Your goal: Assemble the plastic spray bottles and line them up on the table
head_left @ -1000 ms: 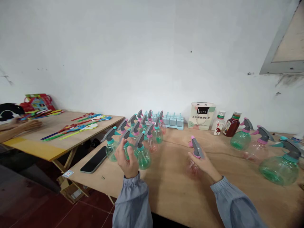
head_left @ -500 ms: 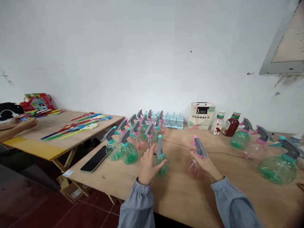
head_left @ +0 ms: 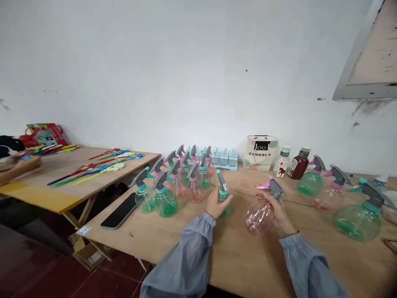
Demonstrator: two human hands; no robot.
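Note:
My left hand (head_left: 218, 204) is at a green spray bottle (head_left: 228, 210) with a grey and teal head, its fingers round the far side of the bottle. To the right, my right hand (head_left: 277, 210) grips a pink spray bottle (head_left: 257, 217) just under its grey and pink head; the bottle tilts, its nozzle pointing left. Several green and pink spray bottles stand in a group left of my left hand, among them a green one (head_left: 166, 203) at the front. Three more stand at the right, including a large green one (head_left: 358, 221).
A black phone (head_left: 119, 211) lies at the table's left edge. Behind stand a light-blue mould tray (head_left: 228, 166), a paper bag (head_left: 259, 155), a white-labelled bottle (head_left: 282, 163) and a brown bottle (head_left: 299, 164). A person's hands (head_left: 26, 166) work at the left table (head_left: 62, 182).
The green bottle at my left hand has shifted right, away from the group. The pink bottle in my right hand has turned and tilted. The view has moved slightly.

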